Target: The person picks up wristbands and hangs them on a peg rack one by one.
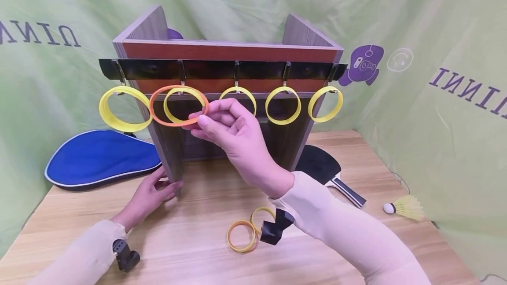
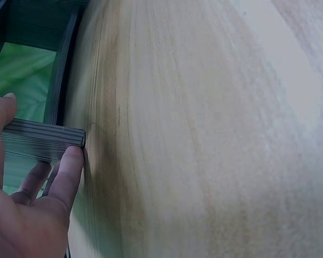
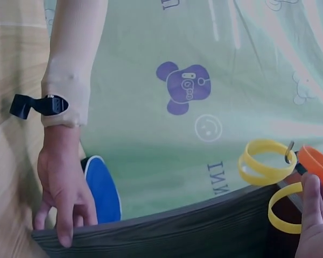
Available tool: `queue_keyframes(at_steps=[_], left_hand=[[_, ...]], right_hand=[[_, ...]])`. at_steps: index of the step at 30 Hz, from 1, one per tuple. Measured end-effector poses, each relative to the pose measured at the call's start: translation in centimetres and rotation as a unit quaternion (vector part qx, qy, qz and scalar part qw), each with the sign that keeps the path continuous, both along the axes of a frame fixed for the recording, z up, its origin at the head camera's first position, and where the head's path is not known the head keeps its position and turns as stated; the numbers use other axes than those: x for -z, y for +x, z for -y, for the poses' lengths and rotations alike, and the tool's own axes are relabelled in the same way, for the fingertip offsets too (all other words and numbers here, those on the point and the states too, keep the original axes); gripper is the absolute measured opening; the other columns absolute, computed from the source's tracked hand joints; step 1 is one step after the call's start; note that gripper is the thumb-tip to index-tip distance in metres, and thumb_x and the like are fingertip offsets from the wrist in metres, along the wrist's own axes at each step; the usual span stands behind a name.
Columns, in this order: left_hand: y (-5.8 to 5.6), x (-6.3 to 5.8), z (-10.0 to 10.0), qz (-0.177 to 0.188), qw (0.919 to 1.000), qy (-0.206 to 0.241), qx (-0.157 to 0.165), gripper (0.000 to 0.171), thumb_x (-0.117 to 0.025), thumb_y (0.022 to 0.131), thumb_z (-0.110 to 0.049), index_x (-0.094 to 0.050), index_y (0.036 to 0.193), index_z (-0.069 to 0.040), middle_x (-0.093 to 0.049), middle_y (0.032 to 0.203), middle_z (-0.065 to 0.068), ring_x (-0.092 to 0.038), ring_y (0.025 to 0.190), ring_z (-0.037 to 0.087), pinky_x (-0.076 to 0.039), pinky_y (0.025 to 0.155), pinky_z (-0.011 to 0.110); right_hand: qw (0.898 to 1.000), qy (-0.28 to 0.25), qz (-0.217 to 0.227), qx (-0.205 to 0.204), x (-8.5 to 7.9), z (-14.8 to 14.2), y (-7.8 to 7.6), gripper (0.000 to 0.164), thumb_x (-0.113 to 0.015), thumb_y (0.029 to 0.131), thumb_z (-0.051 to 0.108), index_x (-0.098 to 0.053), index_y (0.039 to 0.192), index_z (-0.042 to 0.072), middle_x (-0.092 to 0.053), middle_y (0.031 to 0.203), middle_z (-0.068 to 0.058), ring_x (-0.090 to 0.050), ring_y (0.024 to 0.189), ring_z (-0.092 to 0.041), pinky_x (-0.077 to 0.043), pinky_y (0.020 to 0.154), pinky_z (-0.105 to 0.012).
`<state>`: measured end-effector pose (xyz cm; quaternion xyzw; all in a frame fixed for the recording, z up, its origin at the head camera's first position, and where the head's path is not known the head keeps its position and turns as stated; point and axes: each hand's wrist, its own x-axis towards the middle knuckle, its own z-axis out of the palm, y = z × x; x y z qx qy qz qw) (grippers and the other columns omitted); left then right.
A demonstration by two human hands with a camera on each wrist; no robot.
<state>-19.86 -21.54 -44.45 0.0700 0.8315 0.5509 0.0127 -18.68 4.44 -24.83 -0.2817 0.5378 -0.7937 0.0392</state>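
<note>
In the head view, the right hand (image 1: 243, 142) is up at a row of hooks, pinching an orange ring (image 1: 166, 123) between thumb and fingers. The ring overlaps the second hook (image 1: 182, 73) from the left and the yellow ring hanging there; I can't make out whether it has caught. Each of the five hooks along the black strip (image 1: 261, 70) carries a yellow ring. Down low, the left hand (image 1: 148, 197) holds the wooden stand (image 1: 229, 52) by its left side panel, and a few loose rings (image 1: 229, 236) lie on the table (image 1: 190, 258). I'd take the step in hand to be hanging the orange ring, though lifting it off could look much the same.

Over at the left wrist, the thumb is on one face of the panel and the fingers on the other, a grip that I'd say steadies the stand.

By the right wrist's view, the orange ring is partly cut off at the edge, fingers against it, near a yellow one. If it's being hung, the next move calls for lifting its rim over the hook's tip and letting go gently, without jogging the yellow ring.
</note>
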Motion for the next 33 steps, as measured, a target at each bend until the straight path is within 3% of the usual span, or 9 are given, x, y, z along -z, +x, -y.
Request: queue_keyframes(at_steps=[3, 9, 19, 28, 33], left_hand=[[0.01, -0.01, -0.02, -0.003, 1.0, 0.0, 0.001, 0.064, -0.069, 0.102, -0.023, -0.04, 0.158, -0.011, -0.048, 0.153, 0.031, -0.063, 0.125, 0.046, -0.059, 0.083, 0.019], [-0.09, 0.05, 0.06, -0.007, 1.0, -0.002, 0.002, 0.063, -0.07, 0.102, -0.022, -0.042, 0.157, -0.01, -0.05, 0.152, 0.031, -0.066, 0.122, 0.044, -0.06, 0.082, 0.02], [-0.26, 0.05, 0.15, -0.01, 0.9999, 0.003, 0.007, 0.063, -0.07, 0.102, -0.021, -0.042, 0.157, -0.009, -0.05, 0.152, 0.031, -0.067, 0.12, 0.041, -0.06, 0.081, 0.021], [-0.25, 0.16, 0.18, 0.0, 1.0, 0.006, 0.005, 0.065, -0.07, 0.102, -0.023, -0.04, 0.159, -0.011, -0.049, 0.154, 0.029, -0.066, 0.121, 0.039, -0.061, 0.083, 0.021], [-0.23, 0.27, 0.29, 0.0, 1.0, 0.009, 0.004, 0.066, -0.071, 0.102, -0.023, -0.041, 0.159, -0.011, -0.051, 0.153, 0.028, -0.069, 0.117, 0.03, -0.061, 0.082, 0.022]], right_hand=[[1.0, -0.004, 0.01, 0.013, -0.04, 0.25, -0.12, 0.017, -0.059, 0.1, -0.011, -0.056, 0.112, 0.001, -0.072, 0.105, -0.011, -0.076, 0.093, -0.011, -0.06, 0.099, -0.045], [0.999, 0.002, 0.023, 0.031, 0.13, 0.36, -0.56, 0.016, -0.062, 0.099, -0.01, -0.056, 0.112, -0.002, -0.073, 0.108, -0.02, -0.078, 0.092, -0.015, -0.06, 0.099, -0.05], [0.998, 0.039, 0.03, 0.036, 0.63, 0.3, -0.65, 0.017, -0.062, 0.101, -0.005, -0.056, 0.116, -0.002, -0.068, 0.12, -0.036, -0.078, 0.105, -0.037, -0.06, 0.098, -0.048], [0.998, 0.045, 0.028, 0.027, 0.79, 0.31, -0.46, 0.021, -0.062, 0.1, -0.007, -0.055, 0.12, -0.005, -0.067, 0.123, -0.038, -0.076, 0.107, -0.04, -0.06, 0.099, -0.048], [0.997, 0.054, 0.039, 0.023, 0.95, 0.15, -0.33, 0.021, -0.06, 0.101, -0.006, -0.055, 0.121, -0.004, -0.066, 0.124, -0.039, -0.074, 0.111, -0.045, -0.06, 0.1, -0.047]])
